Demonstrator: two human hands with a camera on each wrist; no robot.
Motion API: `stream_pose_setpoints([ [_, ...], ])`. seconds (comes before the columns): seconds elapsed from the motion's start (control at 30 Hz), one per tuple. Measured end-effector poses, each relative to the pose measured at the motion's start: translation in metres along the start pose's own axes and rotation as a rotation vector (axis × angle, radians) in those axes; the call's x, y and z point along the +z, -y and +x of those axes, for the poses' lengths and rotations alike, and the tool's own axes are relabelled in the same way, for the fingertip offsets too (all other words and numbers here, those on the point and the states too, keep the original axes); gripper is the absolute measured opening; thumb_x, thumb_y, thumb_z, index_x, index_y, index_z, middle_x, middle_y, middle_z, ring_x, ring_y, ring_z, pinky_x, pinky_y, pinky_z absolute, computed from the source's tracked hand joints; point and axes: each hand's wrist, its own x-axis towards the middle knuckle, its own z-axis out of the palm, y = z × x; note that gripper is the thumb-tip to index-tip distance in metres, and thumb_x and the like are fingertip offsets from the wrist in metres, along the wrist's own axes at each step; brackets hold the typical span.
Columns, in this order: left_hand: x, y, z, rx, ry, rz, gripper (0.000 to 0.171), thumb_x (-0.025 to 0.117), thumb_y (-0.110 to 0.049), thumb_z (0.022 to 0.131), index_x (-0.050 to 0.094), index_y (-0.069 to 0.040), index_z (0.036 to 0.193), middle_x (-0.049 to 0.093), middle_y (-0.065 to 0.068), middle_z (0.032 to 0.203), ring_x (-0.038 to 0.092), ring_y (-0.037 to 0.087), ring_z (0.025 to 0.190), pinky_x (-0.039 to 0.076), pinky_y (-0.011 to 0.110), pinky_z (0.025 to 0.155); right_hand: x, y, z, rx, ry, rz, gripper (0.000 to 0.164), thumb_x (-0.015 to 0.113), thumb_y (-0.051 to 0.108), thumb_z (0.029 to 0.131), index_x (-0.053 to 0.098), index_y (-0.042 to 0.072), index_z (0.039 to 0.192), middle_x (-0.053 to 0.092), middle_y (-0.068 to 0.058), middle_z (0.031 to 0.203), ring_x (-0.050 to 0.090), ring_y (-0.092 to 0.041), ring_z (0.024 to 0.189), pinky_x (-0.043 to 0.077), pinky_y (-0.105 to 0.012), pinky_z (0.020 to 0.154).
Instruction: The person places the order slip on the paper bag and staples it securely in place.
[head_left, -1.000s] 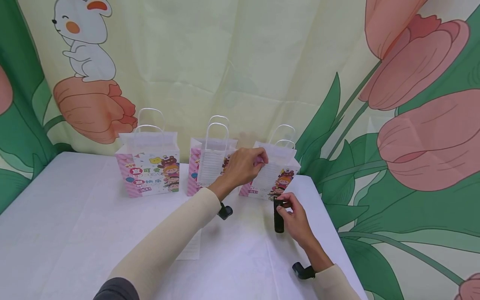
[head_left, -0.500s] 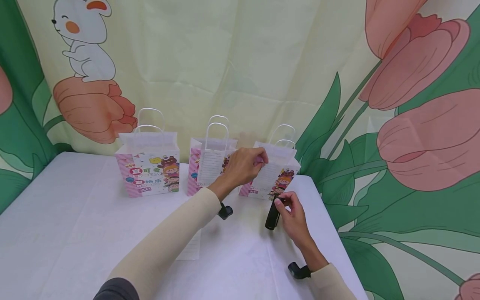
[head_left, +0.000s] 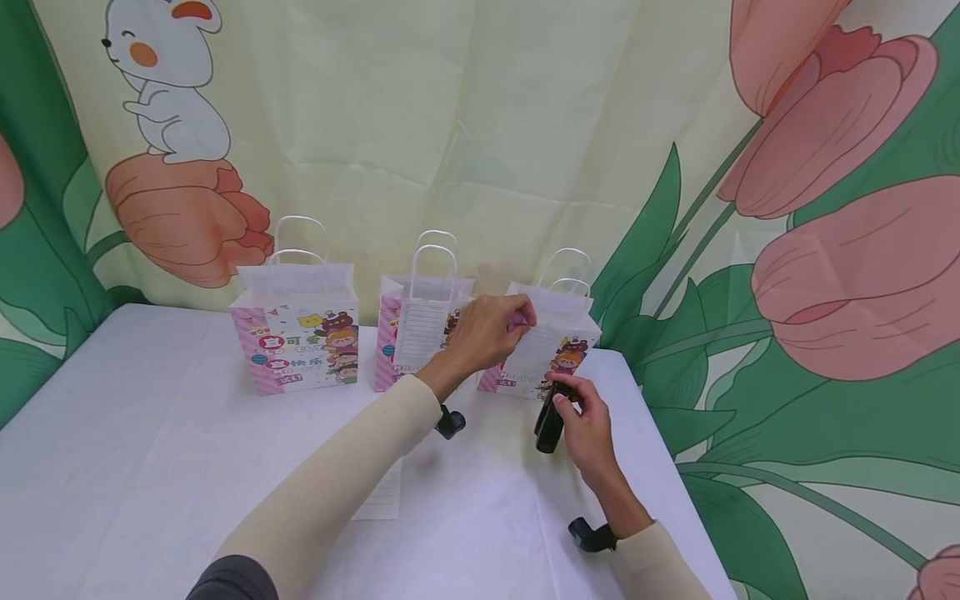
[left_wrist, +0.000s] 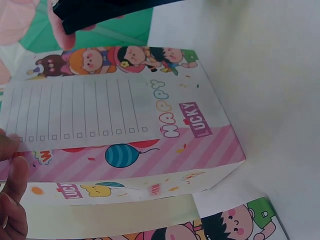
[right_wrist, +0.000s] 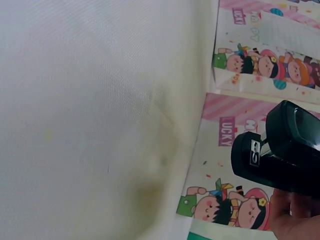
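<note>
Left bag [head_left: 300, 342]: stands upright on the white tablecloth [head_left: 150, 450], handles raised, cartoon children printed on its front.
Loose sheet [head_left: 384, 496]: ruled paper on the cloth, partly hidden behind the left sleeve [head_left: 337, 467].
Middle bag [head_left: 387, 333]: upright, a ruled slip [head_left: 418, 329] against its front; the left hand covers some of its right side.
Left hand [head_left: 483, 333]: finger and thumb together, pinching the edge of the ruled card [left_wrist: 80, 110] at the upper part of the right bag [head_left: 570, 325].
Right bag: upright, nearest both hands, the ruled card lying along its front.
Stapler [head_left: 551, 425]: black, in the right hand, just in front of the right bag's lower right corner; it slants, lower end toward the person. Whether it touches the bag cannot be told.
Right hand [head_left: 588, 421]: thumb and fingers clamped on the stapler's upper end, the rest of it hanging below and left of the fingertips.
Left wrist view only: small boxes at the ends of the card's lines, a blue balloon on the pink stripes.
Right wrist view only: a silvery patch at the stapler's near end.
Head view only: all three bags in a row, before a curtain [head_left: 375, 125] printed with tulips and a white animal.
</note>
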Motion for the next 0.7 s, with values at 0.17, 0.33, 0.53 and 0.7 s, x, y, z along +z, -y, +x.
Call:
stream_pose_setpoints([
  [0.17,-0.001,0.0,0.0,-0.003,0.001,-0.014,0.011,0.075,-0.011,0.097,0.075,-0.022,0.094,0.077,-0.004,0.086,0.063,0.01,0.073,0.049,0.025,0.064,0.005,0.002,-0.001,-0.014,-0.009,0.018,0.036,0.042,0.007,0.111,0.057,0.008,0.144,0.054,-0.008,0.149,0.054,-0.025,0.128,0.052,-0.022,0.101],
  [0.33,-0.001,0.0,-0.001,-0.005,0.004,-0.022,0.011,0.074,-0.011,0.097,0.075,-0.021,0.094,0.078,-0.004,0.087,0.064,0.01,0.074,0.051,0.025,0.065,0.009,0.004,-0.003,-0.02,-0.018,0.078,0.034,0.033,0.013,0.115,0.052,0.002,0.142,0.054,-0.013,0.146,0.068,-0.036,0.109,0.061,-0.027,0.09],
  [0.53,-0.001,0.0,-0.001,-0.005,0.0,-0.027,0.012,0.074,-0.01,0.097,0.075,-0.021,0.094,0.077,-0.004,0.086,0.063,0.009,0.073,0.05,0.025,0.064,0.017,0.009,-0.004,-0.024,-0.065,0.048,0.041,0.057,0.038,0.11,0.054,0.007,0.136,0.058,-0.01,0.136,0.068,-0.039,0.096,0.062,-0.029,0.084],
  [0.7,-0.001,0.0,-0.001,-0.005,0.003,-0.029,0.012,0.074,-0.01,0.097,0.075,-0.021,0.094,0.077,-0.004,0.085,0.063,0.009,0.072,0.05,0.024,0.064,0.02,0.012,-0.004,-0.018,-0.092,0.02,0.039,0.068,0.039,0.105,0.059,0.013,0.133,0.059,-0.004,0.128,0.068,-0.035,0.102,0.061,-0.032,0.089],
])
